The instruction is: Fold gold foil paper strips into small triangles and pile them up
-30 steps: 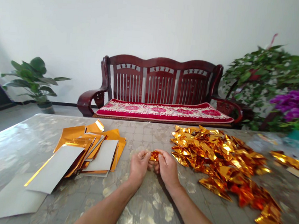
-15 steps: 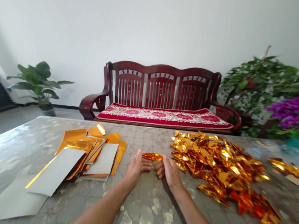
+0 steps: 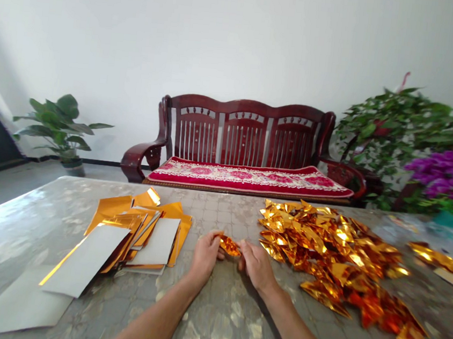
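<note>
Both my hands meet at the middle of the table (image 3: 219,320) and pinch a small folded piece of gold foil paper (image 3: 230,245). My left hand (image 3: 204,256) holds its left end with closed fingers. My right hand (image 3: 256,263) holds its right end, fingers curled under. To the left lies a loose stack of flat gold and white foil sheets (image 3: 139,233). On the right spreads a big pile of folded gold foil pieces (image 3: 334,256).
A white sheet (image 3: 18,304) lies at the table's near left. More gold foil (image 3: 439,257) sits at the far right edge. Behind the table stand a red wooden bench (image 3: 245,144), a potted plant (image 3: 59,125) and flowering plants (image 3: 427,147).
The foil piece was stretched flat between my hands half a second ago; now it is bunched and tilted, with my hands closer together. The camera has tipped slightly.
</note>
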{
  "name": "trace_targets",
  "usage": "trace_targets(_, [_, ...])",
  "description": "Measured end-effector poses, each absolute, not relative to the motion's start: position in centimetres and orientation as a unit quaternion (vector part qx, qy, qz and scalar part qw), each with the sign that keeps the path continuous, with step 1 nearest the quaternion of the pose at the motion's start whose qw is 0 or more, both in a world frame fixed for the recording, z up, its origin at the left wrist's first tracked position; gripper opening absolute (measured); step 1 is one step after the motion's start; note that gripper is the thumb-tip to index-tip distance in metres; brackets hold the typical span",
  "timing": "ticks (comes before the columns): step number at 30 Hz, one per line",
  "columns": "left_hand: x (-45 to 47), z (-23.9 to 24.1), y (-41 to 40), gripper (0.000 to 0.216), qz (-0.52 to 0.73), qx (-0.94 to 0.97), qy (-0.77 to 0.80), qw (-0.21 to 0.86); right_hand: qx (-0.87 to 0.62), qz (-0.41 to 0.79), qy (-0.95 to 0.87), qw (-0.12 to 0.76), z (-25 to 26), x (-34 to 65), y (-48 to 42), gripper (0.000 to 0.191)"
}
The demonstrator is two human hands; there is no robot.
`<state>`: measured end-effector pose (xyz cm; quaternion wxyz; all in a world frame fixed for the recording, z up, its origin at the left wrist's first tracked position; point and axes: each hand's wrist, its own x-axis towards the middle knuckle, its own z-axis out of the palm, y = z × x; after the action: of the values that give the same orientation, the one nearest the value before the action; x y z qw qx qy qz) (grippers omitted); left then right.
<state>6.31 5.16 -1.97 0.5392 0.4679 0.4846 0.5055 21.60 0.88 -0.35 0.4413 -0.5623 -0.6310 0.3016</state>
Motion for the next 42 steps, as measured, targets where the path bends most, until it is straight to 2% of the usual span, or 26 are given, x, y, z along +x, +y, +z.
trace_targets(4, [5.3, -1.5, 5.0, 0.033, 0.496, 0.566, 0.499, 0.431, -0.589, 0.181, -0.666, 0.42, 0.8, 22.4, 0.9, 0.047])
trace_targets(8, [5.2, -0.7, 4.4, 0.047, 0.453, 0.688, 0.458, 0.332, -0.566, 0.189, -0.691, 0.408, 1.4, 22.6, 1.2, 0.038])
trace_targets(13, [5.8, -0.5, 3.9, 0.05, 0.435, 0.72, 0.414, 0.348, -0.549, 0.269, -0.686, 0.395, 0.5, 22.0, 1.9, 0.04])
trace_targets(17, [5.7, -0.2, 3.7, 0.039, 0.466, 0.667, 0.477, 0.334, -0.583, 0.282, -0.592, 0.48, -0.6, 21.8, 2.4, 0.041])
trace_targets(21, [5.5, 0.8, 2.7, 0.031, 0.445, 0.667, 0.514, 0.305, -0.587, 0.311, -0.486, 0.568, -0.5, 21.8, 2.3, 0.058])
trace_targets(24, [6.0, 1.0, 1.6, 0.03, 0.414, 0.693, 0.513, 0.292, -0.586, 0.307, -0.463, 0.59, -0.1, 21.7, 1.9, 0.065])
trace_targets(29, [7.4, 0.3, 1.0, 0.04, 0.423, 0.679, 0.509, 0.318, -0.59, 0.26, -0.486, 0.59, 0.0, 20.9, 1.4, 0.057])
trace_targets(36, [6.5, -0.4, 2.6, 0.022, 0.469, 0.653, 0.517, 0.293, -0.621, 0.21, -0.544, 0.524, -0.2, 21.0, 1.5, 0.022])
trace_targets(42, [6.0, -0.7, 3.3, 0.025, 0.479, 0.648, 0.498, 0.32, -0.579, 0.255, -0.587, 0.506, -0.4, 21.8, 2.0, 0.026])
